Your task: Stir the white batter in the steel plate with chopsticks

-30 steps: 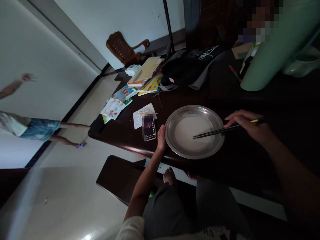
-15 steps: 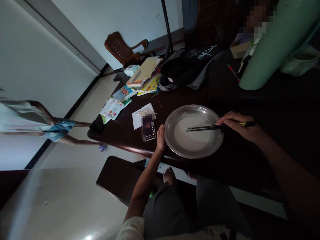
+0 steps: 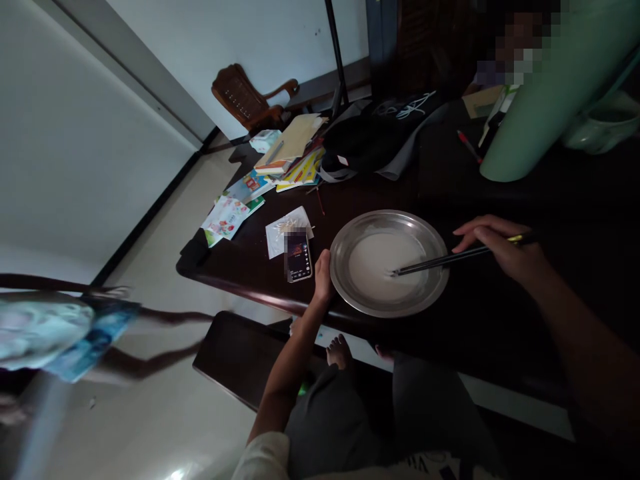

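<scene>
A round, shallow metal bowl (image 3: 340, 267) rests near the front edge of the dark table, holding a milky white liquid (image 3: 375, 260). My left hand (image 3: 323, 277) grips its left rim, thumb up along the side; the other fingers are mostly hidden. Held in my right hand (image 3: 505, 247) is a pair of black chopsticks (image 3: 445, 261) with gold bands, slanting over the bowl's right rim. Their tips dip into the liquid right of its middle. Left of the bowl lies a lit phone (image 3: 299, 257), partly on a white packet (image 3: 275, 237) with thin pale sticks.
Books and papers (image 3: 293, 147) are piled toward the back left, beside a black bag (image 3: 360, 143). A tall green cylinder (image 3: 530, 113), a red pen (image 3: 469, 145) and a glass cup (image 3: 600, 127) stand or lie at right. A bench (image 3: 235, 360) sits below; a person (image 3: 65, 327) moves at left.
My right hand has moved right and slightly down, drawing the chopstick tips rightward through the liquid. My left hand stays at the rim. The person at left has come closer.
</scene>
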### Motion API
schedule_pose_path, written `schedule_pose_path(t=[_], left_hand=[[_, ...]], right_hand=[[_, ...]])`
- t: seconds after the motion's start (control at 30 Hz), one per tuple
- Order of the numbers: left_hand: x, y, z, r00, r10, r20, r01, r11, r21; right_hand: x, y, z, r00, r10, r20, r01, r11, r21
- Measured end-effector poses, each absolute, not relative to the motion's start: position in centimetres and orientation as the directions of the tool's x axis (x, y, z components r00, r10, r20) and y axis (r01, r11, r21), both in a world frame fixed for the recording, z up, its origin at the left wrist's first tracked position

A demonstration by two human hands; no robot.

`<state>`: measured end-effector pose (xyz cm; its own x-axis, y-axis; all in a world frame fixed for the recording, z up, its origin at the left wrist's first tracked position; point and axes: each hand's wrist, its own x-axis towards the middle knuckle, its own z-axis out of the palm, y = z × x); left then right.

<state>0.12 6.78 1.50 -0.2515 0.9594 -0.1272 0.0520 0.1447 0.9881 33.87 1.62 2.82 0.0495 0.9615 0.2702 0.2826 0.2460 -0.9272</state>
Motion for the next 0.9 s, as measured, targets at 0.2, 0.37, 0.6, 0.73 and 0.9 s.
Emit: schedule_pose_path(t=[0.2,0.37,0.6,0.73,0.9], left_hand=[[0.06,6.78,0.96,-0.246,0.963,-0.107,0.06,0.125,0.99],[-0.06,6.74,0.98,-0.195,0.976,-0.095,0.054,0.107,0.993],[0.15,6.7,1.04,-0.294,0.943,-0.156,0.025,0.17,0.985],[0.2,6.73,0.94,-0.333,0.924,-0.189,0.009,0.203,0.979],[0.16,6.84,0.96,-0.321,0.929,-0.186,0.001,0.197,0.98]], right_hand=[[33.15,1.52,2.93,-0.023,0.958,0.287,0.306,0.28,-0.91],[33.19,1.4,3.01,0.083,0.964,0.252,0.248,0.225,-0.942],[33.24,1.48,2.73,0.102,0.956,0.274,0.282,0.237,-0.93],[33.07,1.49,2.66,0.073,0.965,0.251,0.22,0.23,-0.948],[32.93,1.6,2.9,0.009,0.96,0.281,0.306,0.265,-0.915]])
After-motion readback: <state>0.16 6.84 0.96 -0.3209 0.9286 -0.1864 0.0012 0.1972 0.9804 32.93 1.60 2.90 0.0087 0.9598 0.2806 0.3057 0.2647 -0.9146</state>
